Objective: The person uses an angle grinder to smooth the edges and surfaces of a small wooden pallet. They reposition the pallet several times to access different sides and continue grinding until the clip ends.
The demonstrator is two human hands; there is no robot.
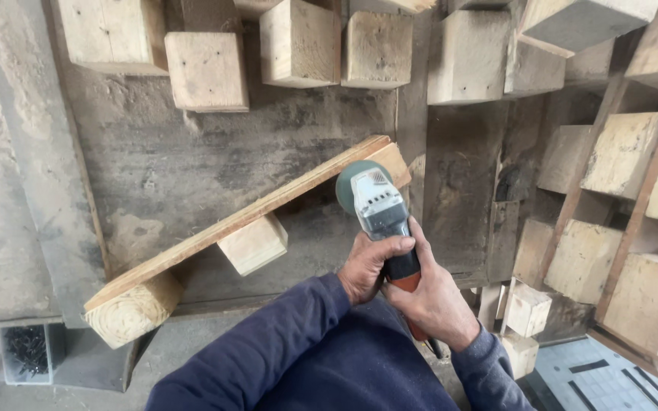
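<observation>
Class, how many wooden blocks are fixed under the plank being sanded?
3: left-end block, middle block, far-end block beside the sander. More may be hidden.

Both hands, left hand (365,266) and right hand (434,301), grip angle grinder (378,204) at plank (245,217).

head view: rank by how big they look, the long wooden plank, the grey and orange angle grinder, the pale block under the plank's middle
1. Long wooden plank
2. Grey and orange angle grinder, though it sits nearer the camera
3. Pale wooden block
</observation>
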